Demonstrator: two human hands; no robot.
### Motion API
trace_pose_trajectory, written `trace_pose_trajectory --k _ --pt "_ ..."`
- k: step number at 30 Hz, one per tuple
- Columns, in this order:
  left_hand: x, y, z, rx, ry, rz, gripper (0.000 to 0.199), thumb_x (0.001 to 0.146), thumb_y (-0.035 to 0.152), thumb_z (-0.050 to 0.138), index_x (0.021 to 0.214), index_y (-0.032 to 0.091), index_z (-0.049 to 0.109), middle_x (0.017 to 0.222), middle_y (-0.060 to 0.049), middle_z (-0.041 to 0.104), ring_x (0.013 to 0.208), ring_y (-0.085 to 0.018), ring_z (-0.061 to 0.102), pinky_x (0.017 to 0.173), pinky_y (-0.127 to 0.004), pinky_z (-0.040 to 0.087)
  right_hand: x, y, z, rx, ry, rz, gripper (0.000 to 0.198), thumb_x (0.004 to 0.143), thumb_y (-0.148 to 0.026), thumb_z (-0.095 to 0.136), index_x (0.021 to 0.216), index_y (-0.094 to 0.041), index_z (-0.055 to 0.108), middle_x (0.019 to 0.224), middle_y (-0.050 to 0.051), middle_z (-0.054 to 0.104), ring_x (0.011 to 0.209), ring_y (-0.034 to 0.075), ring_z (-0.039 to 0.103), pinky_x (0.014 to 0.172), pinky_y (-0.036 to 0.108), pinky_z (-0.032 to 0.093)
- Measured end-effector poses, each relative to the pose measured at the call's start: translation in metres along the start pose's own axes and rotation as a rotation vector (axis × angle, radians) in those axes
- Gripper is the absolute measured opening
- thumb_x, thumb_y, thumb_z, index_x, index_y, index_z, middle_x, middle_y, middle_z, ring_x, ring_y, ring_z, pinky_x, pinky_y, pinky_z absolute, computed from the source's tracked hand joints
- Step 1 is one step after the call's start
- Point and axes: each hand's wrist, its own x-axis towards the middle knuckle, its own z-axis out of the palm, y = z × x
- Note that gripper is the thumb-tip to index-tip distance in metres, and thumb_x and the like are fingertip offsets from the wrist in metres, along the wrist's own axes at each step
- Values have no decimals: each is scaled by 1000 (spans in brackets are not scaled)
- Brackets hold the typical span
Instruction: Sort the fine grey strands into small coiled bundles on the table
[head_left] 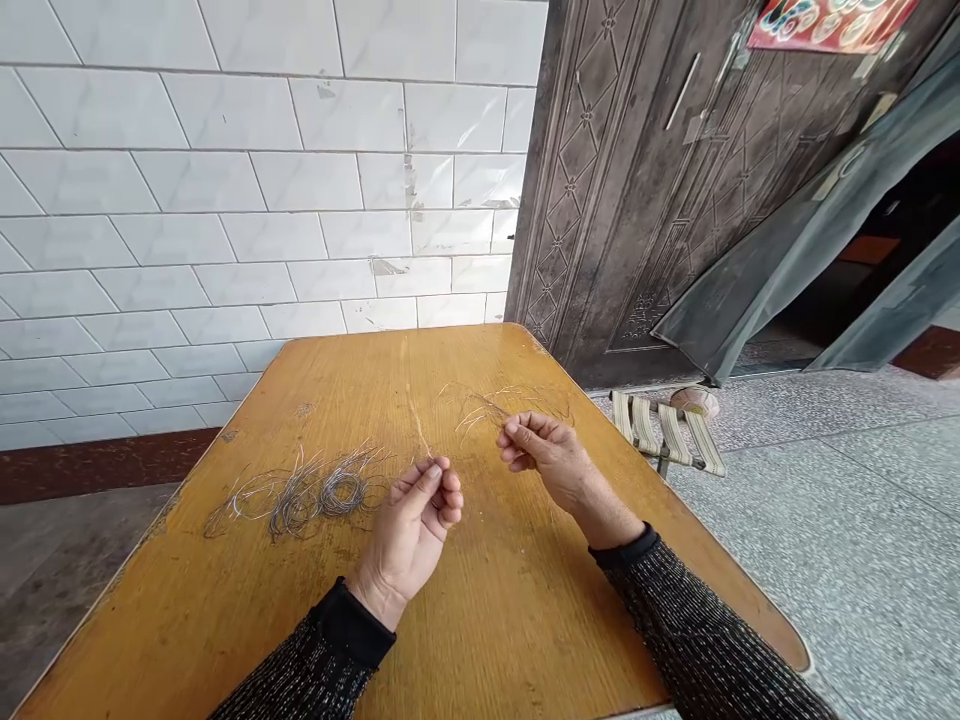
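Note:
My left hand (411,528) is closed in a pinch over the table, thumb against the first finger. A thin copper-coloured wire (421,432) rises from its fingertips. Beside it, my right hand (553,462) also pinches, with fine dark wires (487,402) fanning out behind its fingertips; how many it grips is too fine to tell. Left of my left hand, a tangle of grey and silvery wires (296,500) lies on the table, including a small coiled bundle (343,492). The two hands are apart.
The yellow wooden table (480,620) has worn edges and stands near a white tiled wall (277,180). A dark patterned door (622,200) and a grey curtain (810,240) are at the right. A low striped strap stool (667,430) stands on the speckled floor.

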Motion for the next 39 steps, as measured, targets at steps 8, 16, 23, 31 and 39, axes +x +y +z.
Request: trace_pose_trajectory --k 8,16,23,31,39 --pt "3 -1 -2 -87 50 21 9 72 15 67 79 14 63 73 0 66 65 -7 62 60 -15 50 -10 16 19 200 -271 63 14 71 -28 69 79 -17 67 69 0 66 55 6 60 49 15 48" --pt "3 -6 -4 -60 38 0 8 72 16 67 79 15 63 81 -2 67 72 -9 63 67 -19 50 -16 12 25 342 -272 62 15 77 -34 63 76 -19 62 81 1 66 62 7 61 51 16 51" --pt "4 -3 -3 -42 7 38 12 67 18 71 76 14 64 73 0 64 66 -8 61 63 -18 49 -18 14 31 405 -270 93 22 79 -38 60 72 -17 60 72 -1 61 58 6 57 53 17 50" --pt "3 -1 -6 -17 -12 46 13 67 19 72 77 14 65 72 0 63 64 -8 60 62 -18 48 -18 12 30 423 -291 133 23 77 -36 62 67 -16 56 67 0 62 53 8 56 51 20 50" --pt "5 0 -5 73 30 54 17 65 21 73 78 14 65 67 0 62 59 -9 59 56 -19 46 -18 14 26 323 -222 114 22 73 -32 67 88 -19 57 65 -3 64 48 5 54 48 17 47"
